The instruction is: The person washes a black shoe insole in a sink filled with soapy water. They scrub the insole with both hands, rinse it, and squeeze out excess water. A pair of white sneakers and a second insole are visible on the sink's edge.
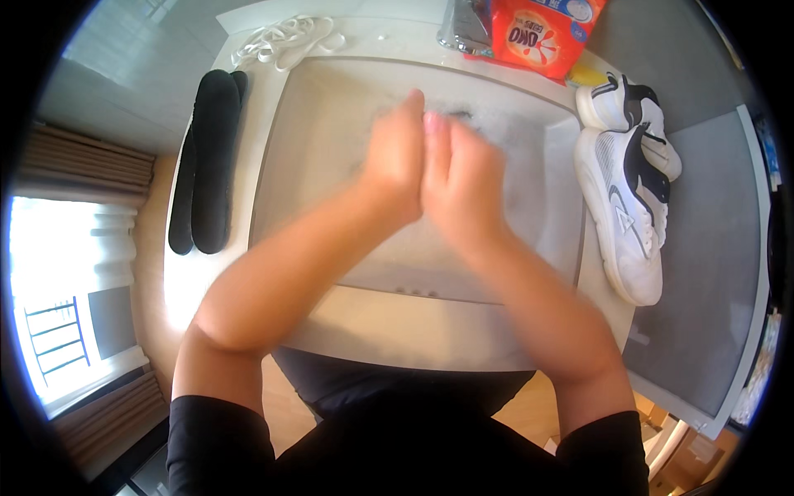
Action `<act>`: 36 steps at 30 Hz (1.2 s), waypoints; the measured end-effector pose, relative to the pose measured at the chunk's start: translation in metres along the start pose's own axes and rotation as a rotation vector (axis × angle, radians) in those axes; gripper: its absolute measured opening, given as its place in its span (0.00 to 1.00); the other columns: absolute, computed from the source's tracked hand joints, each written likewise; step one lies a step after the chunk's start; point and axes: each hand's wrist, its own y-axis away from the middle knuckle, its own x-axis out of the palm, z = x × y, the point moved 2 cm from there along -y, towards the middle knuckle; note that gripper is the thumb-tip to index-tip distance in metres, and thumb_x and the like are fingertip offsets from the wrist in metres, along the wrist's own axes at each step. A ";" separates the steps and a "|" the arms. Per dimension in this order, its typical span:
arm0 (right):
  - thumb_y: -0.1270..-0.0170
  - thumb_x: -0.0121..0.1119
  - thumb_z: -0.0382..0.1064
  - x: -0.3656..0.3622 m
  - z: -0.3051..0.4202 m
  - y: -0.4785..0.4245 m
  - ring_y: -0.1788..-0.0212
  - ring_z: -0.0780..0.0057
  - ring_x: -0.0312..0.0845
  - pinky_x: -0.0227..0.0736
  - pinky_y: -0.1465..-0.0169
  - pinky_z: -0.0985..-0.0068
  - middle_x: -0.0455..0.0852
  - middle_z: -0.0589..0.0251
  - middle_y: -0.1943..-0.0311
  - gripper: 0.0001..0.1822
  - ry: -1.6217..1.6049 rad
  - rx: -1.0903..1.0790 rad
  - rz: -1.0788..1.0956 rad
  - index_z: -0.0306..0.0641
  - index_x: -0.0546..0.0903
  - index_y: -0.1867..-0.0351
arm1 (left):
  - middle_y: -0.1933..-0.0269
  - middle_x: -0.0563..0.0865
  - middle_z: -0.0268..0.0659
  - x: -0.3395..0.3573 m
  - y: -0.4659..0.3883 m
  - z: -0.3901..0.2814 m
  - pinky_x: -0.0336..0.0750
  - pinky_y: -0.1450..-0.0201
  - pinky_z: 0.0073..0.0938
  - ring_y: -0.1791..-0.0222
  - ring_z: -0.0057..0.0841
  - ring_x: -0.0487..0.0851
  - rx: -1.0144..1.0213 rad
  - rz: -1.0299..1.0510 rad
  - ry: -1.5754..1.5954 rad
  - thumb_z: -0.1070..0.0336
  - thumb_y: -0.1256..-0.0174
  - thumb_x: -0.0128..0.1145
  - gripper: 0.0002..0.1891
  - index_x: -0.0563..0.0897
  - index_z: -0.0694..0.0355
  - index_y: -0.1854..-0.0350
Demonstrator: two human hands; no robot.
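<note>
My left hand (395, 155) and my right hand (466, 177) press together, palm towards palm, above a grey rectangular sink basin (310, 124). Both are slightly blurred, and whatever may lie between the palms is hidden. The basin seems to hold cloudy water, with a small dark patch (462, 115) just beyond the fingers. Two black shoe insoles (214, 167) overlap on the counter left of the basin. At the far left corner lies a tangle of white shoelaces (279, 43). A pair of white and black sneakers (620, 211), without laces, rests along the basin's right side.
Behind the basin stand a red OMO detergent bag (536, 37) and a clear plastic package (465, 25), with a yellow item (586, 75) beside them. The white counter edge (397, 328) runs in front of my body. A grey panel (701, 248) borders the right side.
</note>
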 end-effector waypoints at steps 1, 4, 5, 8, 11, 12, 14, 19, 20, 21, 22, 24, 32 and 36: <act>0.23 0.50 0.47 -0.001 -0.009 -0.013 0.76 0.40 0.79 0.71 0.72 0.53 0.80 0.42 0.81 0.23 0.012 0.005 -0.017 0.32 0.78 0.75 | 0.58 0.84 0.37 0.005 0.006 0.005 0.74 0.53 0.32 0.60 0.26 0.78 0.081 0.019 -0.014 0.47 0.21 0.47 0.20 0.83 0.60 0.54; 0.22 0.50 0.46 -0.006 -0.019 -0.018 0.76 0.40 0.79 0.70 0.71 0.53 0.80 0.41 0.81 0.23 0.033 0.091 -0.012 0.32 0.79 0.75 | 0.56 0.85 0.43 0.012 0.008 0.014 0.74 0.53 0.32 0.57 0.30 0.78 -0.051 0.022 -0.080 0.47 0.21 0.45 0.26 0.83 0.70 0.49; 0.23 0.50 0.46 -0.004 -0.017 -0.010 0.77 0.41 0.78 0.70 0.73 0.53 0.80 0.42 0.81 0.23 0.007 0.013 -0.032 0.32 0.78 0.75 | 0.54 0.84 0.40 0.010 -0.003 0.009 0.73 0.50 0.29 0.56 0.27 0.77 -0.070 0.022 -0.072 0.46 0.20 0.45 0.25 0.83 0.66 0.48; 0.22 0.50 0.46 0.005 0.011 0.013 0.76 0.40 0.77 0.70 0.71 0.52 0.80 0.42 0.81 0.23 0.003 0.014 0.093 0.33 0.77 0.76 | 0.57 0.85 0.40 -0.007 -0.023 0.000 0.73 0.51 0.30 0.58 0.27 0.77 -0.086 -0.007 0.003 0.46 0.20 0.45 0.26 0.83 0.66 0.47; 0.23 0.51 0.45 -0.001 -0.021 -0.022 0.76 0.38 0.77 0.69 0.70 0.51 0.80 0.42 0.81 0.22 0.027 0.022 -0.076 0.33 0.77 0.76 | 0.62 0.84 0.39 0.005 0.005 0.020 0.73 0.53 0.29 0.60 0.25 0.76 0.176 -0.046 -0.284 0.46 0.21 0.44 0.26 0.83 0.66 0.48; 0.23 0.51 0.43 -0.006 -0.029 -0.029 0.76 0.39 0.77 0.70 0.71 0.52 0.79 0.42 0.81 0.21 0.061 0.136 -0.077 0.34 0.77 0.76 | 0.63 0.83 0.38 0.014 0.023 0.023 0.74 0.53 0.31 0.61 0.25 0.76 0.063 0.007 -0.173 0.48 0.21 0.45 0.25 0.83 0.67 0.48; 0.23 0.51 0.43 -0.001 -0.022 -0.009 0.76 0.39 0.78 0.71 0.70 0.53 0.80 0.42 0.80 0.21 0.047 0.097 -0.063 0.33 0.78 0.75 | 0.62 0.83 0.38 0.004 0.003 0.010 0.74 0.53 0.31 0.61 0.26 0.76 -0.040 -0.010 -0.093 0.50 0.21 0.46 0.23 0.83 0.68 0.48; 0.22 0.50 0.43 0.009 -0.010 -0.009 0.77 0.41 0.77 0.71 0.70 0.56 0.80 0.43 0.80 0.21 -0.006 -0.006 -0.098 0.31 0.79 0.74 | 0.62 0.82 0.38 0.001 -0.008 0.010 0.74 0.55 0.31 0.62 0.28 0.77 0.048 -0.039 0.024 0.52 0.22 0.49 0.21 0.82 0.68 0.50; 0.22 0.50 0.44 0.001 -0.021 -0.022 0.77 0.41 0.77 0.70 0.70 0.56 0.81 0.43 0.80 0.22 0.006 0.146 -0.053 0.31 0.79 0.74 | 0.61 0.83 0.38 0.009 0.005 0.022 0.74 0.57 0.32 0.61 0.29 0.78 0.155 -0.085 -0.185 0.50 0.22 0.48 0.22 0.83 0.68 0.53; 0.22 0.50 0.44 -0.004 -0.025 -0.028 0.77 0.40 0.77 0.70 0.70 0.56 0.81 0.43 0.80 0.22 0.006 0.296 0.007 0.31 0.79 0.74 | 0.61 0.83 0.37 0.012 0.020 0.027 0.73 0.58 0.33 0.61 0.27 0.77 -0.043 -0.033 -0.042 0.50 0.22 0.47 0.21 0.83 0.65 0.54; 0.22 0.49 0.45 0.000 -0.026 -0.021 0.79 0.41 0.75 0.68 0.72 0.56 0.80 0.43 0.81 0.23 0.012 0.205 -0.054 0.31 0.77 0.75 | 0.62 0.84 0.46 0.007 0.006 0.030 0.73 0.57 0.38 0.63 0.35 0.78 0.124 -0.041 -0.168 0.53 0.22 0.44 0.22 0.82 0.69 0.60; 0.22 0.48 0.46 0.004 -0.006 0.004 0.80 0.42 0.74 0.67 0.72 0.56 0.79 0.43 0.82 0.24 -0.049 0.060 -0.096 0.31 0.75 0.77 | 0.65 0.85 0.53 0.001 -0.010 0.021 0.73 0.58 0.41 0.66 0.40 0.79 0.238 -0.025 -0.240 0.55 0.21 0.41 0.24 0.80 0.72 0.67; 0.23 0.49 0.44 0.001 -0.002 -0.002 0.82 0.52 0.65 0.64 0.72 0.59 0.74 0.47 0.84 0.23 -0.188 0.156 -0.131 0.30 0.73 0.77 | 0.74 0.81 0.42 0.013 0.010 0.002 0.70 0.68 0.38 0.74 0.31 0.73 0.021 -0.050 -0.026 0.51 0.22 0.42 0.26 0.79 0.70 0.71; 0.23 0.50 0.42 -0.004 -0.022 -0.020 0.81 0.53 0.66 0.64 0.72 0.60 0.74 0.47 0.84 0.22 -0.217 0.262 -0.114 0.30 0.72 0.78 | 0.78 0.78 0.42 0.018 0.028 0.016 0.71 0.68 0.38 0.75 0.33 0.74 0.224 -0.031 -0.124 0.55 0.22 0.43 0.24 0.76 0.68 0.76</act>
